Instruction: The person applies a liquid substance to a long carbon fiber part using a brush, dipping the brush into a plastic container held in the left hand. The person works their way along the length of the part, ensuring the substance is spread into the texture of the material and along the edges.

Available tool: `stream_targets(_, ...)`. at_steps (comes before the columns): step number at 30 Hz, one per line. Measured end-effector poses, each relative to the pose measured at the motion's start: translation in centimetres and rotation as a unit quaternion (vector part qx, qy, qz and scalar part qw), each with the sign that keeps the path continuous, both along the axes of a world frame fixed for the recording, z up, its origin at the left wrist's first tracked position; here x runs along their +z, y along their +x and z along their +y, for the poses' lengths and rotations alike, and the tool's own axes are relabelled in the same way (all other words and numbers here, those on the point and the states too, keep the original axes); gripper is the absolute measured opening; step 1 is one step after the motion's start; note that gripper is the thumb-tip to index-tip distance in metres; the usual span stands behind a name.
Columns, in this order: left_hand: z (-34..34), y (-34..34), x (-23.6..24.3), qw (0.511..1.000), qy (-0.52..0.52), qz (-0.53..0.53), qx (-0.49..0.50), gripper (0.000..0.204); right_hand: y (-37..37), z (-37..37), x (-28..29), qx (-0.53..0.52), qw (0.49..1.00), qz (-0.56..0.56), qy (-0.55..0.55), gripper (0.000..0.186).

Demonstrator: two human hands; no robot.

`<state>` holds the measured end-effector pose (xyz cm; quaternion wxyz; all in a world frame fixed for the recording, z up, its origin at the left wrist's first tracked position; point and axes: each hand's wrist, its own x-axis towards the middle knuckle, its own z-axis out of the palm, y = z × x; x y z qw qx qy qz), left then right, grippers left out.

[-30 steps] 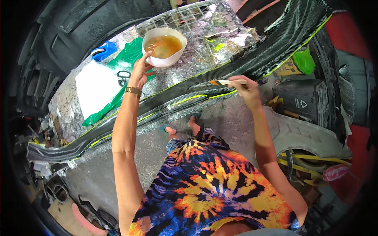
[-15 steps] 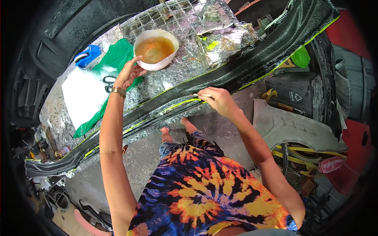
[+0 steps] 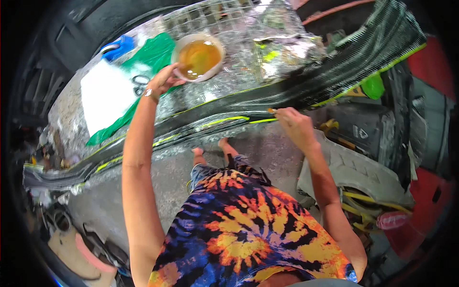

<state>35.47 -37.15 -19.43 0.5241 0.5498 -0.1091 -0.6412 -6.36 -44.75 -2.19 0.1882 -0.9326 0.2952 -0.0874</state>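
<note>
I see left fingers (image 3: 174, 67) grasping a white bowl (image 3: 209, 75); right fingers (image 3: 288, 115) clench a paintbrush (image 3: 272, 111) over the black woven strip (image 3: 210, 108) along the near edge of the counter (image 3: 224, 86).

Grey workbench (image 3: 234, 79) in play, top shiny and blotched! Far left, blue tape dispenser (image 3: 122, 47); just beside, crinkled green plastic sheet (image 3: 161, 51), bright white rectangular sheet (image 3: 105, 91) lapping over it. Silvery wire grid (image 3: 210, 16) across far edge. And sweeping along near edge: long, black, woven-patterned moulded strip (image 3: 201, 112), yellow-green trim!
</note>
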Motion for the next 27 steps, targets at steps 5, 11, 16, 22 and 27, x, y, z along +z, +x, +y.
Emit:
stream_targets(5, 0.8, 1.8, 0.6, 0.961, 0.082, -0.256, -0.07, 0.068, -1.8, 0.2, 1.9, -0.026, 1.0, -0.003, -0.004, 0.017)
stream_targets(11, 15.4, -0.5, 11.4, 0.8, -0.111, -0.527, 0.263, 0.054, -7.1, 3.0, 2.5, -0.223, 0.958, -0.172, 0.053, 0.02)
stream_targets(16, 31.5, -9.4, 9.3, 0.848, -0.122, -0.447, 0.256, 0.035, -5.6, 5.5, 1.3, -0.262, 0.807, -0.403, 0.343, 0.029)
stream_targets(22, 60.6, -19.4, -9.9, 0.915, 0.229, -0.315, 0.106, 0.045, 7.7, 18.1, -4.7, -0.204, 0.679, -0.394, 0.585, 0.03)
stream_targets(27, 81.6, -32.4, -16.3, 0.9, 0.349, -0.027, 0.259, 0.03, 22.1, 31.0, -8.2, -0.089, 0.564, -0.32, 0.756, 0.028)
